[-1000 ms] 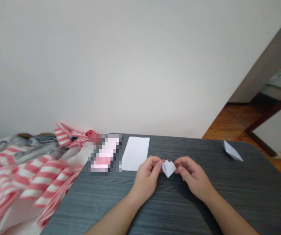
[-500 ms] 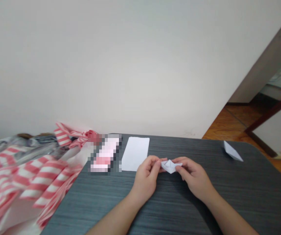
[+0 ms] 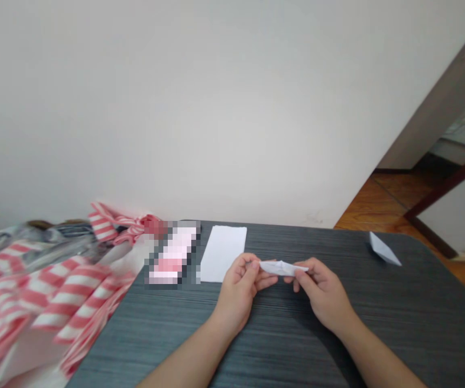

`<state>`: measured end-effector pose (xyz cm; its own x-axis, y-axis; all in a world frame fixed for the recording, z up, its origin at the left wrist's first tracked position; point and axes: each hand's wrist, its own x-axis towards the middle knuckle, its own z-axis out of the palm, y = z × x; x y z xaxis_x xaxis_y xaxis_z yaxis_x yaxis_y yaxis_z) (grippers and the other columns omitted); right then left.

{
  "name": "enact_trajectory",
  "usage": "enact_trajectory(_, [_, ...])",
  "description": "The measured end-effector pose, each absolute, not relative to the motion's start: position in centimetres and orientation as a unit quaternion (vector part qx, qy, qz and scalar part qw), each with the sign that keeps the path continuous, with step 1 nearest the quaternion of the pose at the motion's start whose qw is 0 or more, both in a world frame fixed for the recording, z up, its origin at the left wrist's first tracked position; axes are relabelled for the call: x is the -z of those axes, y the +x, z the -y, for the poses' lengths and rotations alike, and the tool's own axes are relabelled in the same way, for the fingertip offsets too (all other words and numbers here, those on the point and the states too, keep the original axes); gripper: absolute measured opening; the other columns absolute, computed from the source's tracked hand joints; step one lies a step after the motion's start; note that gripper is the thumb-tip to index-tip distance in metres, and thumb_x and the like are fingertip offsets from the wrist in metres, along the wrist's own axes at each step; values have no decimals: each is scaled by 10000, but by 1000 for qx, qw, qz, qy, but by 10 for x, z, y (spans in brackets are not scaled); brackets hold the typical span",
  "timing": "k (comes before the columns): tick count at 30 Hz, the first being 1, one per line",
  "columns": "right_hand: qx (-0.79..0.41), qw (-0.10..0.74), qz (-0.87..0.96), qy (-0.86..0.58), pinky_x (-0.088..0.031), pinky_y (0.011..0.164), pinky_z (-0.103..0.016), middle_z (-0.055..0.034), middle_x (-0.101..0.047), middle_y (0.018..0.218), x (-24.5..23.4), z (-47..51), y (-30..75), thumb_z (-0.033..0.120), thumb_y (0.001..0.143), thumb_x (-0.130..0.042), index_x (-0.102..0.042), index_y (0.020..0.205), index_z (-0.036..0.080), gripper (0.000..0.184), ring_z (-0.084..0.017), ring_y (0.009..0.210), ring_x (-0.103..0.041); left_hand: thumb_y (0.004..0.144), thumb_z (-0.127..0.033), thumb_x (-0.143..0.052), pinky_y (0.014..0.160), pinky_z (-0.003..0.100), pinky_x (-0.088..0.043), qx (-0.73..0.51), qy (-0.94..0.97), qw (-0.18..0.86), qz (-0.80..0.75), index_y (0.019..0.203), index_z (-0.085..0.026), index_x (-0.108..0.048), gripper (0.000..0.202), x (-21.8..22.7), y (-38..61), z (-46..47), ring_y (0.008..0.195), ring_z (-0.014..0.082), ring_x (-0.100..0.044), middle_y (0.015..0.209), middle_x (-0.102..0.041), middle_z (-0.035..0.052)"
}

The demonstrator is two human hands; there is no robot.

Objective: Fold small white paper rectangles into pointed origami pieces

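From where I stood, the person had both hands over the dark table (image 3: 281, 345), with a slim piece of folded white paper (image 3: 279, 268) stretched level between them, a small raised point at its middle. The left hand (image 3: 236, 293) pinched one end between thumb and finger, its other fingers reaching beneath the paper. The right hand (image 3: 327, 293) gripped the opposite end the same way, thumb on the near side. Just beyond the left hand lay some white sheets (image 3: 223, 253), flat on the table, and to the left of those a pink and white thing (image 3: 173, 253), too blurred to make out. Well off to the right, near the far edge, sat a second folded paper (image 3: 384, 250). Red-and-white striped cloth (image 3: 74, 291) was heaped left of the table, and a pale wall (image 3: 216, 108) rose behind.
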<state>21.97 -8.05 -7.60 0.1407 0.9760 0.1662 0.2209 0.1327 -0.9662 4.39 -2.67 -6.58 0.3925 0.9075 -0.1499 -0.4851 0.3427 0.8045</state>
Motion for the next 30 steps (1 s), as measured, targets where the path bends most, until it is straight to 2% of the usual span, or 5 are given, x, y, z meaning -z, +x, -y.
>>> enact_trajectory(8, [-336, 507, 569, -554, -468, 717, -317, -52, -661, 760, 71, 81, 221, 333, 933, -522, -596, 797, 192, 209, -192, 753, -615, 777, -334, -699, 749, 305, -531, -408, 485, 708, -311, 1075, -140, -590, 373, 64, 40, 28, 740, 166, -675, 850, -718, 65])
enact_trajectory(11, [-331, 498, 581, -552, -474, 716, -320, -45, -651, 740, 69, 82, 221, 344, 927, -527, -608, 805, 194, 210, -193, 737, -615, 742, -282, -722, 746, 300, -522, -383, 529, 680, -332, 1006, -138, -646, 310, 61, 39, 27, 747, 175, -671, 825, -729, 64])
enact_trajectory(18, [-354, 514, 566, -539, -471, 727, -317, -39, -640, 727, 69, 82, 219, 356, 934, -518, -590, 787, 195, 230, -189, 750, -609, 786, -313, -684, 654, 258, -520, -392, 502, 682, -359, 874, -125, -666, 208, 65, 41, 25, 654, 151, -661, 737, -732, 58])
enact_trajectory(25, [-412, 520, 531, -527, -445, 585, -263, -19, -640, 723, 73, 81, 217, 410, 904, -556, -582, 865, 184, 230, -130, 570, -536, 779, -310, -691, 640, 259, -526, -402, 491, 680, -367, 846, -143, -644, 186, 63, 43, 27, 627, 153, -668, 710, -735, 41])
enact_trajectory(30, [-430, 482, 539, -540, -422, 529, -239, 0, -613, 689, 75, 80, 216, 393, 826, -653, -610, 866, 184, 216, -129, 559, -528, 796, -315, -670, 659, 261, -531, -381, 535, 664, -357, 823, -161, -665, 156, 60, 41, 27, 645, 157, -673, 718, -736, 29])
